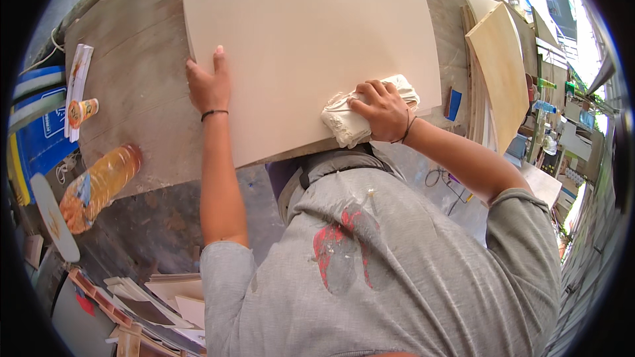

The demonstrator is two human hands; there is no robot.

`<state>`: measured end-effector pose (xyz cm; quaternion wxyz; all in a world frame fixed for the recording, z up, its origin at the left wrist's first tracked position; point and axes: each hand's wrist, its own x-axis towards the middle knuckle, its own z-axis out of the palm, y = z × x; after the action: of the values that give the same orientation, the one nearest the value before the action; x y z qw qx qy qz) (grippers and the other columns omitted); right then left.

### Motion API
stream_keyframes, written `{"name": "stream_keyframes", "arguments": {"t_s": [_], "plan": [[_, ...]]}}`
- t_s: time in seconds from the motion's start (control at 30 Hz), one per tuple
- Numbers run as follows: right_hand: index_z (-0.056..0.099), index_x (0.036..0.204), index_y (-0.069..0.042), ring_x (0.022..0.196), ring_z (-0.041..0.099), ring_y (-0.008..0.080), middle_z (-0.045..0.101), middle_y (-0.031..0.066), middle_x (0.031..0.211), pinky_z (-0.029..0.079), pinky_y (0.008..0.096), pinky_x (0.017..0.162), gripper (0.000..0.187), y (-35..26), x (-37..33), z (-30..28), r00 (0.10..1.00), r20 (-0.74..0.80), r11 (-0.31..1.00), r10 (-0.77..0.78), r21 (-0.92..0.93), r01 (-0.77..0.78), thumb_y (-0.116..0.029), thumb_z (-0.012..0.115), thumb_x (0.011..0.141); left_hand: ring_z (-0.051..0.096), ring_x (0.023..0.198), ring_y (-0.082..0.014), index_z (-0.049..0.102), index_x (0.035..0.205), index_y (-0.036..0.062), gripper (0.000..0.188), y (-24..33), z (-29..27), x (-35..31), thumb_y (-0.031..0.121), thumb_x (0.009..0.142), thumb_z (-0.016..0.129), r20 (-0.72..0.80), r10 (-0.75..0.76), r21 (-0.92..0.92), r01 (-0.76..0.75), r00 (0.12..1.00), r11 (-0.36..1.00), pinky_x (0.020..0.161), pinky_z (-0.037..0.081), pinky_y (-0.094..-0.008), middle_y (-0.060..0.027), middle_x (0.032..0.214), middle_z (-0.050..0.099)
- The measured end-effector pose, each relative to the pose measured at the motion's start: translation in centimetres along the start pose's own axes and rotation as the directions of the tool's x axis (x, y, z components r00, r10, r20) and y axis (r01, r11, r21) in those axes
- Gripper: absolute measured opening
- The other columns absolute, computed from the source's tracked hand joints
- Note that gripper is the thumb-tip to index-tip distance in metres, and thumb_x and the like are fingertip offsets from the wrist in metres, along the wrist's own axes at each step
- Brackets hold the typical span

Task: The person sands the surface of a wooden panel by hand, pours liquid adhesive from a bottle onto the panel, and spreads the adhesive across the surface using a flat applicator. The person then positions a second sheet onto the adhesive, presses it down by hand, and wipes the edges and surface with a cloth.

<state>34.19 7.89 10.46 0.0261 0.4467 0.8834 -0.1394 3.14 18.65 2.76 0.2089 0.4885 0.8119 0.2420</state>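
Note:
A large flat off-white board [311,39] lies on the workbench, its near edge close to my body. My left hand [210,86] grips the board's left edge, the thumb on the top face and the other fingers at the side, mostly hidden. Near the board's front right corner, my right hand [380,109] is closed over a bundled cream cloth [347,122]. The wad of cloth rests on the board's surface under my palm, with its ends showing on both sides of my fingers.
The worn wooden workbench [142,79] carries a large plastic bottle [106,182] of amber liquid and an orange-and-white cup [83,112] at the left. To the right stand leaning wood panels [499,73] beside a small blue piece [453,104]. Board offcuts [159,304] are stacked at lower left.

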Motion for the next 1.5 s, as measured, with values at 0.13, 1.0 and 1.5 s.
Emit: {"name": "stream_keyframes", "arguments": {"t_s": [0.13,1.0,1.5], "plan": [[0.056,0.105,-0.015,0.105,0.050,0.0309,0.052,0.0139,0.110,0.042,0.0447,0.080,0.041,2.0,3.5,0.1,0.999,-0.028,0.999,0.045,-0.021,-0.046,-0.011,0.060,0.065,0.055,0.105,-0.0367,0.044,0.121,-0.0072,0.072,-0.4,0.1,-0.2,0.052,0.082,0.056,0.004,0.002,-0.049,-0.001,1.000,0.999,0.088,0.045,-0.0434,-0.0232,0.115,0.055],[0.054,0.110,-0.014,0.110,0.045,0.0338,0.049,0.0138,0.114,0.038,0.0456,0.088,0.057,7.8,1.8,-2.4,0.987,0.161,0.986,-0.004,-0.163,0.031,-0.009,0.064,0.054,0.062,0.086,-0.0406,0.056,0.089,-0.0075,0.080,-2.0,-0.3,0.6,0.070,0.070,0.060,0.020,-0.142,-0.057,0.143,0.990,0.988,0.076,0.050,-0.0442,-0.0283,0.090,0.063],[0.052,0.106,-0.010,0.098,0.050,0.0401,0.052,0.0180,0.102,0.045,0.0460,0.082,0.046,19.8,14.1,-3.9,0.966,-0.166,0.968,0.196,-0.127,-0.218,-0.007,0.064,0.062,0.065,0.086,-0.0351,0.055,0.091,-0.0062,0.079,-0.3,-0.7,-0.6,0.070,0.072,0.060,0.055,-0.128,-0.137,0.134,0.990,0.981,0.073,0.051,-0.0390,-0.0230,0.089,0.065]]}}
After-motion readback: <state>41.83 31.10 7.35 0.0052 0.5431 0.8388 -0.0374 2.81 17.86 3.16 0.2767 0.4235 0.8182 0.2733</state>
